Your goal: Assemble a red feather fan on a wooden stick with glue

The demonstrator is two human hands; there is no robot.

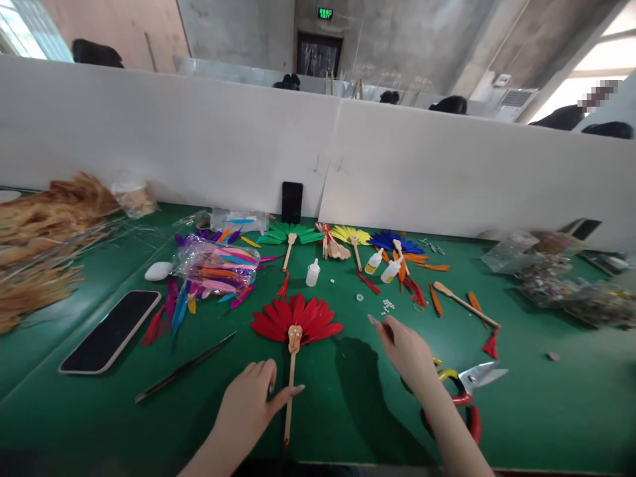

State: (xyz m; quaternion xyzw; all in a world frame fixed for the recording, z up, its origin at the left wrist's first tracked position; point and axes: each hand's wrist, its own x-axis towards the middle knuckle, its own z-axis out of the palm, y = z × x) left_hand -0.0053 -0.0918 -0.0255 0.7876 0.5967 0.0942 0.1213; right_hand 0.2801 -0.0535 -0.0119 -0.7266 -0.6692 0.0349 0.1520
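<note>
A red feather fan lies on the green table, its wooden handle pointing toward me. My left hand rests beside the handle with curled fingers, its thumb laid across the stick and holding it down. Small pale dots show on the fan's wooden centre. My right hand hovers right of the fan, fingers drawn together in a pinch; anything between the fingertips is too small to make out. Small white beads are scattered just beyond it. A small round ring-like piece lies near the beads.
Green, yellow and blue fans lie behind, with glue bottles. Red-handled scissors lie under my right forearm. Tweezers, a phone and bagged feathers sit left. A white partition borders the table.
</note>
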